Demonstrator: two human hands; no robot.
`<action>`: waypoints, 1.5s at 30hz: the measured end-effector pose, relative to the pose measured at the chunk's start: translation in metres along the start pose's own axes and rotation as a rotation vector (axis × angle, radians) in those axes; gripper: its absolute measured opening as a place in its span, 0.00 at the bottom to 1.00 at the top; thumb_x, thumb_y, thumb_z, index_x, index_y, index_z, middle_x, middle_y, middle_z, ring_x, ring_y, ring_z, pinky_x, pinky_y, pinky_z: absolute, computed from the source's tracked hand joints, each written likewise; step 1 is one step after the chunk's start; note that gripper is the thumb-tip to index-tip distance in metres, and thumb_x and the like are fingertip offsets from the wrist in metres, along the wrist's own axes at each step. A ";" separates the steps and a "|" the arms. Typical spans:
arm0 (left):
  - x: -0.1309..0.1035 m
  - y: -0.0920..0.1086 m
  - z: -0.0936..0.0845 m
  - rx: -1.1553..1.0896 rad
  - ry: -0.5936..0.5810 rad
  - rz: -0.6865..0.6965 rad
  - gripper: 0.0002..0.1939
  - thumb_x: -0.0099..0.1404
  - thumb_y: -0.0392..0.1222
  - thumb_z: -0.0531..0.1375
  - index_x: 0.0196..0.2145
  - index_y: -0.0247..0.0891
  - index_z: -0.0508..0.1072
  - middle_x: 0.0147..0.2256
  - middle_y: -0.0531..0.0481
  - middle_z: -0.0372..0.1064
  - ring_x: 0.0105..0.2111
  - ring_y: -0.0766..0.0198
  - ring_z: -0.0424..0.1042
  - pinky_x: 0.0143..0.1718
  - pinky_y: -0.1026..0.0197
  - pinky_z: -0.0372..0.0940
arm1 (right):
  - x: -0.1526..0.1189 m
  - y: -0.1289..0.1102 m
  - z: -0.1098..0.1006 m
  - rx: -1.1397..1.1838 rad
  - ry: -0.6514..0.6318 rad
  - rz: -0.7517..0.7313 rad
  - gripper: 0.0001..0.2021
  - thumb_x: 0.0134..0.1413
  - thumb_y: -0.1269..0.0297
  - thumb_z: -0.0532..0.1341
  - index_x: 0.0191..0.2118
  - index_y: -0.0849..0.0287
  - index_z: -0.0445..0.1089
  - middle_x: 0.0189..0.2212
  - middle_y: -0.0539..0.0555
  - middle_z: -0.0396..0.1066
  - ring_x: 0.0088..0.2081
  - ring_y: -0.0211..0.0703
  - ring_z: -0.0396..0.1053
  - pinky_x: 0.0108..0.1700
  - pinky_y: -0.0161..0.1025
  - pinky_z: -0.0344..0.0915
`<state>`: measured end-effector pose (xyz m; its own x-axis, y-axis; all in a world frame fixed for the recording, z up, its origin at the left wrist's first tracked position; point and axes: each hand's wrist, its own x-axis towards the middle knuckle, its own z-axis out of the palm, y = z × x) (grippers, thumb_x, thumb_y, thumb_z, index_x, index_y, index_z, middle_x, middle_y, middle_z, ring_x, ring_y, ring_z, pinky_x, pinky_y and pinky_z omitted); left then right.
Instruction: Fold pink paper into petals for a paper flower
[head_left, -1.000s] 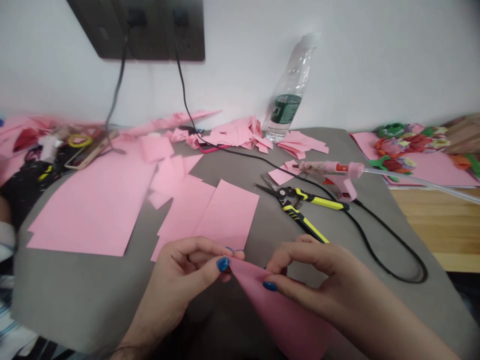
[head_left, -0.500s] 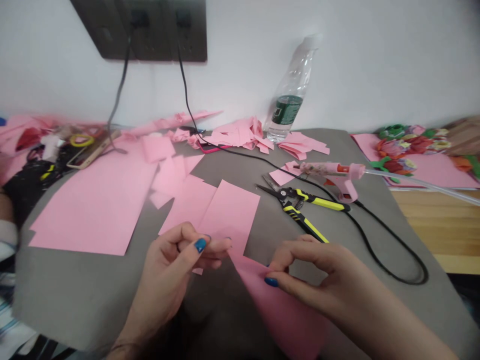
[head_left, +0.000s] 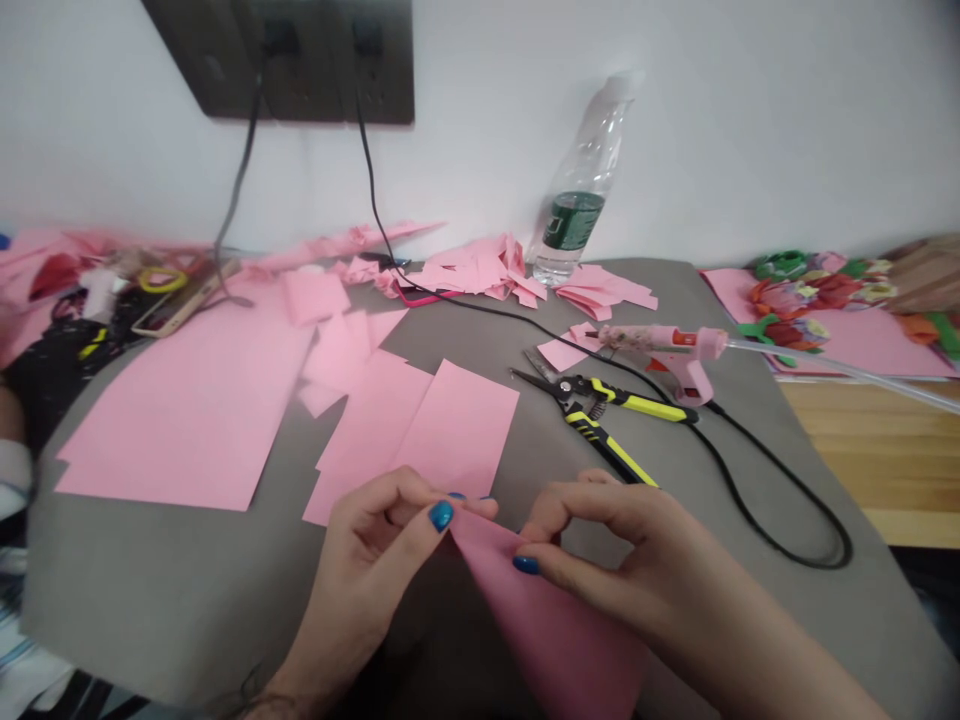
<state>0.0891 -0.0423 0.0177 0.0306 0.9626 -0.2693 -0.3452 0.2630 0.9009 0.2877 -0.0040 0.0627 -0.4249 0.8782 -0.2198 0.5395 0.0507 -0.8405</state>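
A sheet of pink paper hangs tilted between my two hands, near the front of the table. My left hand pinches its upper left corner between thumb and fingers. Along the top edge, my right hand grips the same sheet, thumb in front and fingers behind. The sheet's lower part runs out of the picture at the bottom. Just behind my hands lie cut pink paper pieces, overlapping on the table. Pliers with yellow and black handles rest open beyond my right hand.
A pink glue gun with its looping black cord lies at the right. A clear bottle leans against the wall among paper scraps. Large pink sheets and a phone are at left. Paper flowers lie far right.
My left hand has moved right and slightly down and now pinches the sheet's corner, where its thumb was apart from the paper before. My right hand has shifted slightly left, still gripping the sheet.
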 end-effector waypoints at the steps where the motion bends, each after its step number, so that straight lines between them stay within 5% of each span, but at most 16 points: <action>1: 0.000 -0.001 0.000 -0.013 0.007 0.007 0.12 0.63 0.46 0.69 0.25 0.39 0.77 0.28 0.49 0.80 0.39 0.51 0.82 0.42 0.57 0.73 | 0.000 0.000 0.001 0.001 0.001 0.002 0.08 0.51 0.67 0.65 0.23 0.53 0.75 0.21 0.47 0.77 0.26 0.41 0.69 0.32 0.38 0.61; 11: 0.000 0.000 0.007 0.108 0.021 -0.036 0.12 0.61 0.49 0.70 0.29 0.39 0.78 0.26 0.49 0.78 0.32 0.58 0.79 0.35 0.63 0.71 | 0.001 0.005 0.010 0.063 0.032 0.050 0.09 0.52 0.65 0.64 0.23 0.55 0.74 0.23 0.49 0.78 0.29 0.43 0.71 0.34 0.37 0.61; 18: 0.003 -0.006 -0.005 0.129 0.139 -0.023 0.20 0.59 0.51 0.70 0.22 0.37 0.69 0.18 0.58 0.60 0.19 0.71 0.59 0.22 0.70 0.58 | 0.003 0.009 0.006 0.160 0.017 0.040 0.10 0.54 0.63 0.63 0.24 0.57 0.72 0.23 0.50 0.77 0.28 0.42 0.72 0.32 0.35 0.66; 26: 0.002 0.005 -0.003 -0.048 0.087 -0.034 0.22 0.57 0.51 0.72 0.21 0.37 0.66 0.19 0.58 0.59 0.22 0.70 0.60 0.25 0.69 0.61 | -0.001 0.020 0.008 0.308 0.102 0.077 0.11 0.54 0.61 0.63 0.23 0.58 0.71 0.23 0.52 0.75 0.27 0.41 0.70 0.28 0.33 0.64; 45: -0.002 -0.001 -0.019 0.123 0.204 0.043 0.18 0.58 0.49 0.71 0.22 0.38 0.69 0.20 0.58 0.55 0.22 0.68 0.60 0.24 0.67 0.63 | -0.008 0.021 0.009 0.391 0.038 0.124 0.11 0.54 0.59 0.65 0.26 0.59 0.77 0.24 0.53 0.77 0.28 0.41 0.72 0.30 0.32 0.65</action>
<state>0.0710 -0.0460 0.0110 -0.1759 0.9432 -0.2817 -0.2249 0.2401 0.9443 0.2954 -0.0144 0.0426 -0.3428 0.8838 -0.3185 0.2651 -0.2343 -0.9353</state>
